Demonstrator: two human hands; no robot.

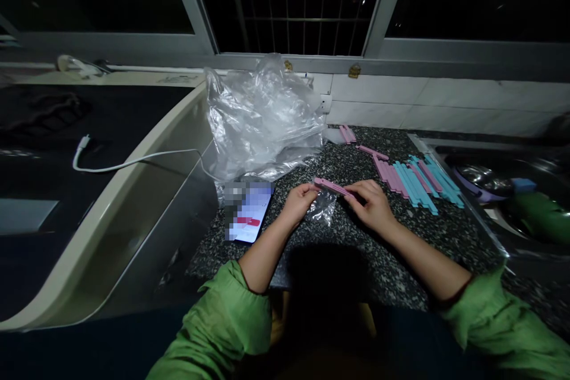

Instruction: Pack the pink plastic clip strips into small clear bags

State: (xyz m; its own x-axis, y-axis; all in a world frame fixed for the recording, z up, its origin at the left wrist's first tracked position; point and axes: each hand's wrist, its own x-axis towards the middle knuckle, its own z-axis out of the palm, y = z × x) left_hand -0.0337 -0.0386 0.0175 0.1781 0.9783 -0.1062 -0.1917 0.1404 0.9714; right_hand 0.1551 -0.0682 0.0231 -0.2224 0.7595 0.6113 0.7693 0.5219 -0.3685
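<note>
A slim pink plastic bar [333, 186] with a rounded left end is held level above the counter, between both my hands. My left hand [299, 204] pinches its left end, and my right hand [372, 204] has thumb and fingers closed on the right end. Just beneath the bar is a small crumpled clear plastic bag [322, 209]; whether a hand touches it I cannot tell. To the right of my right hand lie pink bars [388, 177] and light-blue bars [413, 185], side by side in a loose pile. More pink bars [347, 134] lie farther back.
A lit phone [249, 214] rests on the speckled granite counter [285, 261], left of my left hand. Behind it bulges a large clear plastic bag [267, 116]. A white cable [133, 161] crosses the pale-rimmed appliance at left. At right is a metal sink [478, 231] holding a bowl [483, 178].
</note>
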